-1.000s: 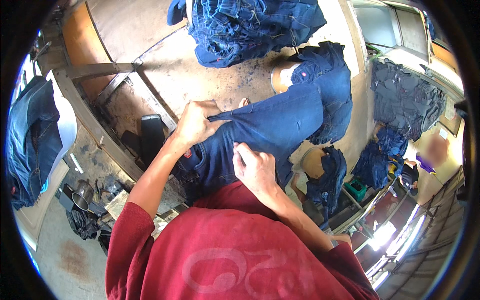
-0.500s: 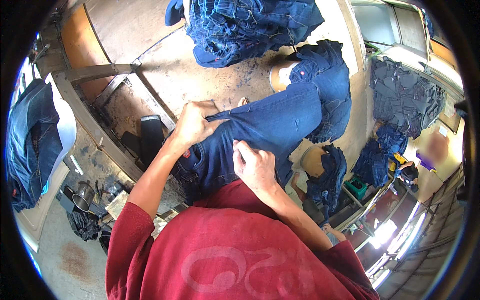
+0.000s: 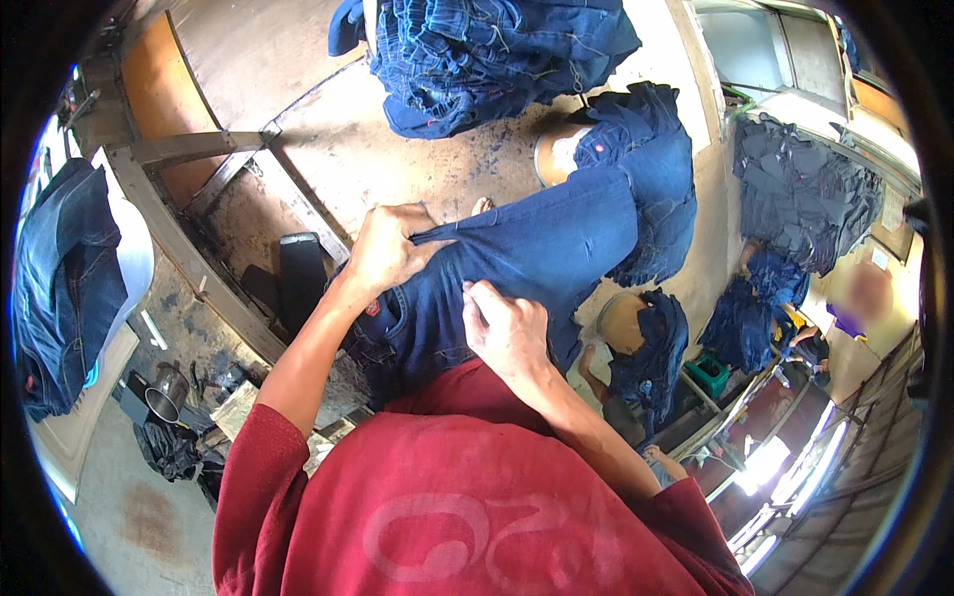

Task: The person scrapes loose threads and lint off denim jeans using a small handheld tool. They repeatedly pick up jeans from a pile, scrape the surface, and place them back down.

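Observation:
A pair of blue jeans [image 3: 542, 233] stretches in front of me, from near my waist to the upper right. My left hand [image 3: 390, 243] is closed on a gathered fold of its denim, pulling creases across the cloth. Over the nearer part of the jeans is my right hand [image 3: 505, 326], its fingers curled in and the thumb pressed to the forefinger. Whatever is inside that grip is too small or too hidden to make out. Beside my left wrist the jeans' pocket and a small red tag [image 3: 373, 308] show.
A thick stack of jeans [image 3: 497, 60] lies ahead. More denim [image 3: 651, 189] drapes over a round-ended form at right. Wooden framing [image 3: 189, 268] and a metal mug [image 3: 167, 392] are at left. Co-workers sit at right, near a green crate [image 3: 706, 372] and dark garments [image 3: 805, 194].

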`<act>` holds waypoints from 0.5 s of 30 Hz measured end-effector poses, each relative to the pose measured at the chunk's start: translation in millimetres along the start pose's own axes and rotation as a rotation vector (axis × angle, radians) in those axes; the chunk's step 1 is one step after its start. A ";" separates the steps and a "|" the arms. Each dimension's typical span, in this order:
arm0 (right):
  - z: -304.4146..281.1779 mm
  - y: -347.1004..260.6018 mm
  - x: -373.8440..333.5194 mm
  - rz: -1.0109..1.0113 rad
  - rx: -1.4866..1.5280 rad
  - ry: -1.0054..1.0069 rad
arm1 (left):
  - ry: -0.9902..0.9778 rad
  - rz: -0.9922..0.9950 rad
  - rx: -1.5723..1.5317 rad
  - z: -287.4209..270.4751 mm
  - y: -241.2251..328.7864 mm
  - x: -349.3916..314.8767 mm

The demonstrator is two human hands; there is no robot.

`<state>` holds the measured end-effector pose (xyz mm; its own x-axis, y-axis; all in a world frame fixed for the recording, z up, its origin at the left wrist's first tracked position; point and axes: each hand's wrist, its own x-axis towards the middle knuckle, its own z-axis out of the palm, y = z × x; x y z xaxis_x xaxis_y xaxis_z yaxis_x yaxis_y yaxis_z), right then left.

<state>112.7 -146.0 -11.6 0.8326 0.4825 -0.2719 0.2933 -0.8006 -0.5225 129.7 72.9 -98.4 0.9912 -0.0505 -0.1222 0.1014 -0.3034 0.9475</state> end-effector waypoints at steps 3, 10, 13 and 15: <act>0.2 -0.8 -0.4 -0.023 0.025 0.030 | -0.039 -0.019 0.065 -1.3 -0.5 0.7; 2.6 -2.0 -1.1 -0.031 0.090 0.070 | -0.034 -0.013 0.087 0.6 -4.3 -2.6; 3.2 -1.6 -0.5 -0.067 -0.030 0.028 | -0.017 -0.002 0.054 1.6 -6.6 -2.8; 3.1 -1.3 -0.2 -0.066 -0.028 0.008 | -0.028 -0.032 0.019 1.7 -6.6 -2.0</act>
<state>110.7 -143.9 -13.3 0.8149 0.5318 -0.2306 0.3608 -0.7768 -0.5162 126.9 73.4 -105.0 0.9847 -0.0671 -0.1606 0.1309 -0.3230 0.9373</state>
